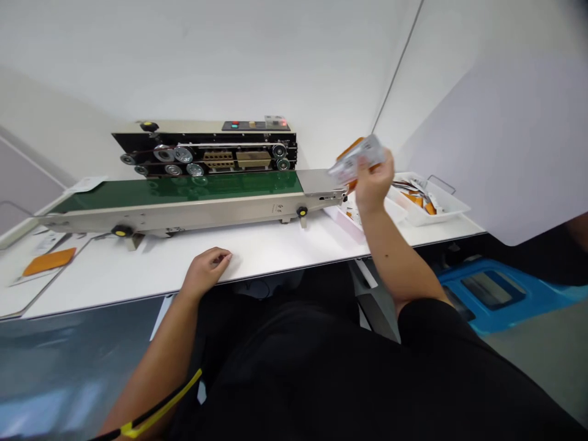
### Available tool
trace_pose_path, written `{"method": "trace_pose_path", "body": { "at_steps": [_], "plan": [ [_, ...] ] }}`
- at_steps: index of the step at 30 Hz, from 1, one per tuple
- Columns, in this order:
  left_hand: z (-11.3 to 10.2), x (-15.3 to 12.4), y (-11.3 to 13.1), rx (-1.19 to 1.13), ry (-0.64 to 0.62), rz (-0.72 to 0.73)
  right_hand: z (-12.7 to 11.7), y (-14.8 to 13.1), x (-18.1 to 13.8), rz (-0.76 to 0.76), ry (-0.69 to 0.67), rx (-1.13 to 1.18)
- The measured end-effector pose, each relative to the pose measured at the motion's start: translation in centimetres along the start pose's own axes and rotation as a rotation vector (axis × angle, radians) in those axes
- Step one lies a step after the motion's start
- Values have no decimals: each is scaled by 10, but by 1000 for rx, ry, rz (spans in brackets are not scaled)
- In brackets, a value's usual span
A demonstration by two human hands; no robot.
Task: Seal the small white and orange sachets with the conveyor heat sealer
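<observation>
My right hand (374,180) is raised above the right end of a band sealing machine (206,153) and grips a small bunch of white and orange pouches (358,158). The pouches hang over the machine's grey metal end plate (316,182), without touching it. My left hand (206,272) rests on the white table (138,263) in front of the machine, its fingers curled together around nothing. A green conveyor belt (174,191) runs along the machine's front, and nothing lies on it.
A white tray (413,214) of orange-and-white pouches stands right of the machine, with a second white tray (342,222) beside it. An orange pad (49,262) lies at the far left on a paper sheet. A blue crate (491,294) sits on the floor at right.
</observation>
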State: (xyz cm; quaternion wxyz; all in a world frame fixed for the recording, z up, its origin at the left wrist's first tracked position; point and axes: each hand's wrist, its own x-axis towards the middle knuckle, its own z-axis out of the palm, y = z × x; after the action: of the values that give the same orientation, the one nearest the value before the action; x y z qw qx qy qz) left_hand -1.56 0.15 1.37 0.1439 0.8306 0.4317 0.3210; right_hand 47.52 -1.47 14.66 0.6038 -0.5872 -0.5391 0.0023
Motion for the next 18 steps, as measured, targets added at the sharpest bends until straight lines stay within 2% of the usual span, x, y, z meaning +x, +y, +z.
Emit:
{"method": "trace_pose_path", "body": {
  "at_steps": [1,2,5,7,9,12,16,18],
  "plan": [
    [0,0,0,1,4,-3,18,-22,-27,-102,-6,50],
    [0,0,1,1,9,-3,37,-41,-55,-237,-124,83],
    [-1,1,3,14,33,1,104,-77,-127,-637,-655,132],
    [-1,1,2,23,76,-7,146,-82,-155,-773,-815,125],
    [-1,1,0,23,139,-22,180,-79,-169,-818,-852,93],
    [3,4,-8,46,189,-8,211,-68,-178,-829,-841,23],
    [12,9,-21,99,46,106,222,-56,-186,-871,-915,-35],
    [16,11,-24,99,-48,103,223,-51,-187,-884,-974,-27]
  ]
}}
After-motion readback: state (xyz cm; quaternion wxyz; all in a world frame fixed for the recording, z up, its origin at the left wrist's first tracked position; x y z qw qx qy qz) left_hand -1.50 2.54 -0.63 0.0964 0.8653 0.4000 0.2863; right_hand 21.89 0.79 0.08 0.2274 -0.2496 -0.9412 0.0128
